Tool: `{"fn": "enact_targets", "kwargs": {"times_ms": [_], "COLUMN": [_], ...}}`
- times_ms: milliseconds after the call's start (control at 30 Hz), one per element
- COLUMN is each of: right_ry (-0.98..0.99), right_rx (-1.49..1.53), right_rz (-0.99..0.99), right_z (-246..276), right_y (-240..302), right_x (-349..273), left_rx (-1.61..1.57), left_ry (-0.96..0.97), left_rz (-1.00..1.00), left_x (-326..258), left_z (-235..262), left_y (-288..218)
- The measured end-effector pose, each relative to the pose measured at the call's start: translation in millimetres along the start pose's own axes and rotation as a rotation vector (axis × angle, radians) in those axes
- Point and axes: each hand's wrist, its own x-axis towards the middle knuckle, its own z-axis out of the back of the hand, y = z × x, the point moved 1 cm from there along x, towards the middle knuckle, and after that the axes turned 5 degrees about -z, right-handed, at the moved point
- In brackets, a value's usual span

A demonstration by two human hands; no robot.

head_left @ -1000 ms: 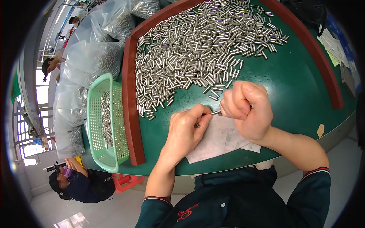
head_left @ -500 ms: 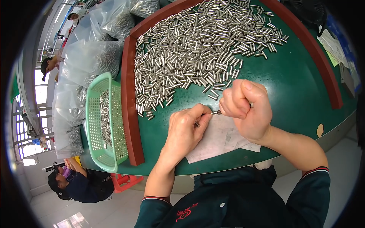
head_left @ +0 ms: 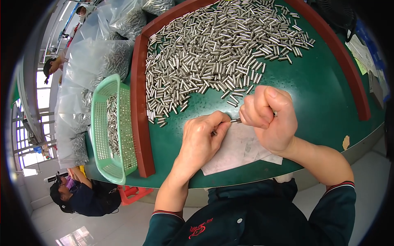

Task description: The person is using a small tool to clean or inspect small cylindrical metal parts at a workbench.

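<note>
My left hand point(head_left: 200, 137) pinches a small metal pin point(head_left: 234, 120) between thumb and index finger. Another bit of metal point(head_left: 214, 133) shows under its curled fingers. Close by on the right, my right hand point(head_left: 271, 119) is closed in a fist, its fingers at the pin's other end. A thin dark piece meets the pin there; most of what this fist grips is hidden. Both hands are over a pale, stained sheet point(head_left: 230, 153) on the green table. Beyond them spreads a big heap of shiny metal pins point(head_left: 205, 61), a few lying loose near my right fingers.
Dark red rails point(head_left: 141, 102) border the heap at left, back and right. To the left stands a green plastic basket point(head_left: 127, 143) with pins inside, beside clear bags point(head_left: 100, 61) of metal parts. Papers point(head_left: 361, 51) lie at the far right. Another person point(head_left: 84, 192) sits at lower left.
The whole view has shifted slightly. Both hands keep nearly the same pose, with the pin still between them.
</note>
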Motion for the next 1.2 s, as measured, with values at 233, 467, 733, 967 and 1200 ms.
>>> {"fn": "enact_targets", "kwargs": {"times_ms": [233, 467, 733, 967, 1200], "right_ry": [0.002, 0.006, -0.01, 0.026, 0.015], "right_rx": [-0.063, -0.138, -0.039, -0.043, -0.009], "right_rz": [0.004, 0.02, -0.002, -0.038, -0.055], "right_z": [-3, -10, -4, -1, -1], "right_y": [-1, -1, 1, 3, 4], "right_x": [-1, -4, 3, -8, -6], "left_rx": [-0.06, -0.044, 0.022, -1.459, -1.503], "left_ry": [0.01, 0.021, -0.041, -0.009, -0.082], "left_rz": [0.024, 0.027, -0.023, 0.387, 0.524], "left_x": [1, 3, -2, 0, 2], "left_z": [1, 3, 1, 14, 15], "left_y": [2, -2, 3, 15, 22]}}
